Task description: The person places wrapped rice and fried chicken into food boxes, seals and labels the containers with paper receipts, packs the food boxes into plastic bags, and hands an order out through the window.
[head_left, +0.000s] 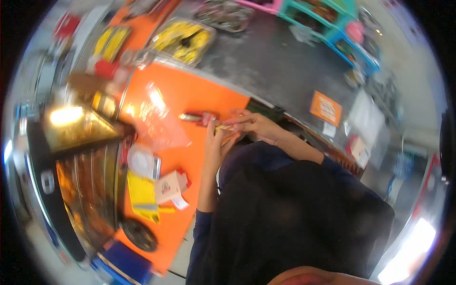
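Note:
My left hand (217, 138) and my right hand (255, 125) meet above the edge of the orange tabletop (187, 159). Both are closed, fingertips together around a small yellowish thing (222, 128) too blurred to name. Just beyond the left fingers lies a slim metallic, tube-like item (190, 117) with a pink-red part (207, 118) at its near end. A crumpled clear plastic bag (161, 123) rests on the orange surface to the left of them.
A glass-fronted cabinet (90, 185) stands at left. Near it are a small box (169, 187), yellow packaging (142, 192) and a round clear lid (140, 160). A tray of yellow food (183, 40) sits at the back. Stacked baskets (318, 16) stand on the dark counter (266, 57).

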A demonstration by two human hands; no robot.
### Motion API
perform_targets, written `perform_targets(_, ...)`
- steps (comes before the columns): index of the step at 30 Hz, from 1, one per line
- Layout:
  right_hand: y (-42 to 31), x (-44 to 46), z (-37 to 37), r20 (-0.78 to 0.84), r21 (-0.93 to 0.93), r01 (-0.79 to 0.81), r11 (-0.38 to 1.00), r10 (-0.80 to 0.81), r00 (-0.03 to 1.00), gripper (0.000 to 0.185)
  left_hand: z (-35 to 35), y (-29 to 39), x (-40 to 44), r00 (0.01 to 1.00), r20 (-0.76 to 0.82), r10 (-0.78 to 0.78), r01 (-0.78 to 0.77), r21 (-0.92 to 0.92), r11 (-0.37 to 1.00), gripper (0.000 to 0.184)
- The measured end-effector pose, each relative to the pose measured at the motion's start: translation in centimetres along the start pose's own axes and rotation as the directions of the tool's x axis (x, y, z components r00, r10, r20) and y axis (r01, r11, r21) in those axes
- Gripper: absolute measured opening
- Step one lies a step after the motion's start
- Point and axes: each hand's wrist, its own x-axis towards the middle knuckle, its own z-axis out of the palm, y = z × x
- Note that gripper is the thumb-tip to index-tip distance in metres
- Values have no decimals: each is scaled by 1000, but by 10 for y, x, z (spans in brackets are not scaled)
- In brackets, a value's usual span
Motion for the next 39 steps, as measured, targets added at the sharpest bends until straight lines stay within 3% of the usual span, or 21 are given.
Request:
perform_targets(1,0,-17,-11,-79,13,40,999,-39,996,46,16,3,8,998,47,30,-31,21,999,34)
perform_targets(3,3,-55,-32,-307,259,-19,966,102,946,54,54,13,18,974,203,103,-74,-147,986,36)
perform_targets(5,32,-86,-81,-519,338,5,941,182,836,55,92,28,23,906,381,185,-72,-290,954,37)
perform_targets(7,79,-118,-143,-276,633,-47,773,281,919,45,140,42,42,853,433,291,-129,-364,922,31)
perform_targets(9,52,-156,-150,-299,764,-21,645,382,875,39,197,38,57,831,503,237,58,-502,863,23)
perform_targets(11,86,-205,-195,-357,788,80,611,346,868,34,273,49,68,806,549,-221,539,-526,658,22)
perform_targets(13,118,-241,-231,-524,711,61,701,470,710,34,335,63,91,774,584,-246,589,-519,619,27)
perform_targets(16,120,-300,-264,-585,723,172,669,461,667,30,424,39,97,687,703,-185,597,-401,694,35)
perform_targets(17,121,-316,-274,-605,709,203,675,434,668,28,445,28,92,771,598,-218,383,-162,910,34)
perform_targets(18,117,-331,-278,-645,692,259,673,417,640,23,456,28,92,849,495,-186,137,134,981,34)
perform_targets(19,112,-347,-281,-647,699,272,661,423,634,23,460,26,89,883,435,-178,103,190,976,35)
perform_targets(22,111,-407,-304,-929,187,182,965,114,352,22,453,27,96,955,285,83,-163,268,950,34)
perform_targets(24,103,-463,-318,-998,-68,-44,997,-67,8,21,438,33,102,975,169,143,-182,252,950,39)
perform_targets(26,131,-520,-348,-891,-150,-309,939,-264,-369,18,412,20,103,999,24,-30,27,118,993,34)
perform_targets(27,132,-545,-355,-877,-59,-459,887,-266,-401,28,396,14,98,988,-88,-124,136,153,979,30)
perform_targets(29,158,-581,-369,-868,-120,-892,436,-483,-119,62,364,-11,79,905,-283,-319,375,175,910,25)
perform_targets(30,148,-579,-362,-872,-120,-894,433,-476,-113,62,350,-28,65,833,-361,-419,499,160,852,24)
perform_targets(32,106,-551,-334,-956,-260,-956,139,-174,235,95,324,-41,40,759,-458,-463,561,98,822,28)
perform_targets(33,108,-543,-337,-956,-266,-954,140,-169,241,95,307,-76,17,797,-459,-393,475,74,877,28)
perform_targets(35,119,-529,-343,-808,-507,-862,-7,-344,478,111,286,-76,4,685,-543,-485,613,69,787,26)
perform_targets(39,121,-502,-355,-806,-537,-838,97,-350,477,111,283,-41,2,673,-632,-385,544,70,836,21)
